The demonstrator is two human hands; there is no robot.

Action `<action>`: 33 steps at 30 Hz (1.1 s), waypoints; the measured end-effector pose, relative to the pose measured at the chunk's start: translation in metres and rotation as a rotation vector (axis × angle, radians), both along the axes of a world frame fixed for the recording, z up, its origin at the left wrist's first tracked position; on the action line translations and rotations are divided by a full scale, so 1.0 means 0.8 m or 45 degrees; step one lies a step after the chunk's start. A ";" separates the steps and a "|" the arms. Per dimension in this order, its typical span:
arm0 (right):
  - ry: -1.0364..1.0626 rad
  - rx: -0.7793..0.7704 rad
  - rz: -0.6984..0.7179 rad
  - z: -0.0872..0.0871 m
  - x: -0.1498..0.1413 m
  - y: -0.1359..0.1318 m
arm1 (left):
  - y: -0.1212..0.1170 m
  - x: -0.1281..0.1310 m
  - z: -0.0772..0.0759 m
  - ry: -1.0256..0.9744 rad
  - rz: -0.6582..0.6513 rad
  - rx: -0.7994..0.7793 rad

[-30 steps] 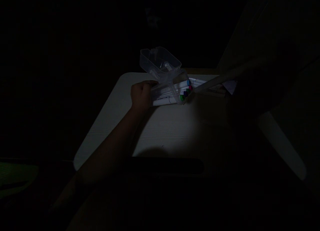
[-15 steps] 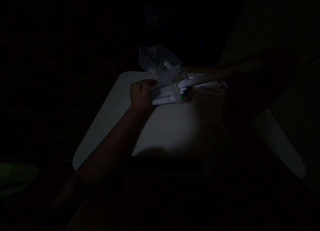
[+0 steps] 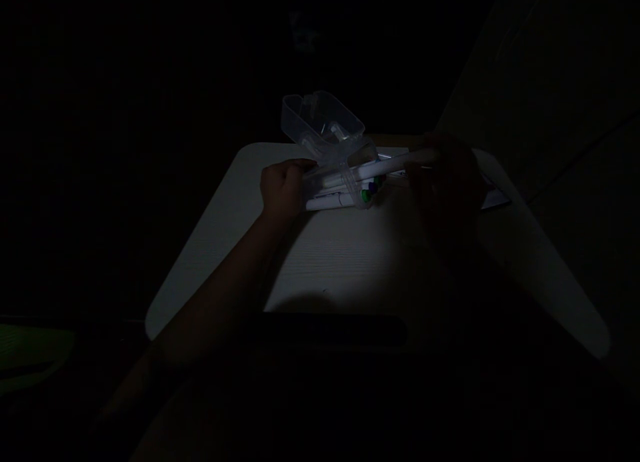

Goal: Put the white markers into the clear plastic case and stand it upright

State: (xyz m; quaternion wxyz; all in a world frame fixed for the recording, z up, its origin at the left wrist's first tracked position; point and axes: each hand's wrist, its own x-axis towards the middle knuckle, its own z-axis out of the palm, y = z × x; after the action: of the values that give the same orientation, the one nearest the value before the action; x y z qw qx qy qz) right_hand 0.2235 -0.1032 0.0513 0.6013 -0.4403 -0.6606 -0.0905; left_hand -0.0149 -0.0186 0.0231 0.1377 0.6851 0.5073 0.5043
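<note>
The scene is very dark. My left hand (image 3: 283, 190) is closed round the left end of a clear plastic case (image 3: 337, 182) that lies on a pale table (image 3: 340, 255). Its lid (image 3: 320, 119) stands open, tilted up and away. Inside lie several white markers with coloured caps (image 3: 369, 192), green and purple showing. My right hand (image 3: 445, 182), a dark shape, grips a white marker (image 3: 395, 161) whose left end reaches into the case's open right end.
More white markers and a sheet of paper (image 3: 493, 199) lie on the table behind and right of my right hand. A dark shadow band (image 3: 330, 329) runs along the table's near edge. A greenish thing (image 3: 30, 355) sits at the far left.
My right hand has come left toward the case with the white marker, whose tip has gone from beside the caps into the case's open end. My left hand has stayed put.
</note>
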 end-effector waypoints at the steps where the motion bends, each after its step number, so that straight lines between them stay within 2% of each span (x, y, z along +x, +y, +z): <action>1: -0.022 -0.015 -0.005 -0.001 0.000 0.000 | -0.001 0.000 0.001 -0.019 0.002 -0.004; 6: -0.121 -0.098 -0.037 0.001 0.001 -0.001 | -0.001 0.000 0.000 -0.035 0.021 -0.014; 10: -0.112 -0.107 -0.056 0.001 0.002 0.000 | 0.003 0.000 -0.004 -0.066 0.011 -0.015; 13: -0.109 -0.085 -0.004 -0.002 0.003 0.001 | 0.004 0.001 -0.005 -0.102 0.032 -0.030; 18: -0.045 -0.183 -0.076 -0.007 0.003 0.003 | 0.005 0.000 -0.005 -0.070 0.008 0.016; 24: 0.002 -0.176 0.002 -0.008 0.003 0.004 | 0.005 0.000 -0.005 -0.075 0.021 0.021; 29: -0.133 -0.186 -0.067 -0.006 0.011 0.005 | 0.006 0.000 -0.006 -0.093 0.031 0.021; 31: -0.232 -0.272 -0.119 -0.006 0.021 0.012 | 0.006 0.000 -0.006 -0.100 0.020 0.013; 33: -0.348 -0.445 -0.185 -0.008 0.034 0.021 | 0.007 0.000 -0.006 -0.105 0.024 -0.001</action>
State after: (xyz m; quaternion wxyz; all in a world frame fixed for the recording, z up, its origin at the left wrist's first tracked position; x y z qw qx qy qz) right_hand 0.2507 -0.0861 0.0446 0.4127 -0.5679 -0.7080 -0.0764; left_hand -0.0148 -0.0134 0.0185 0.1540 0.6587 0.5079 0.5333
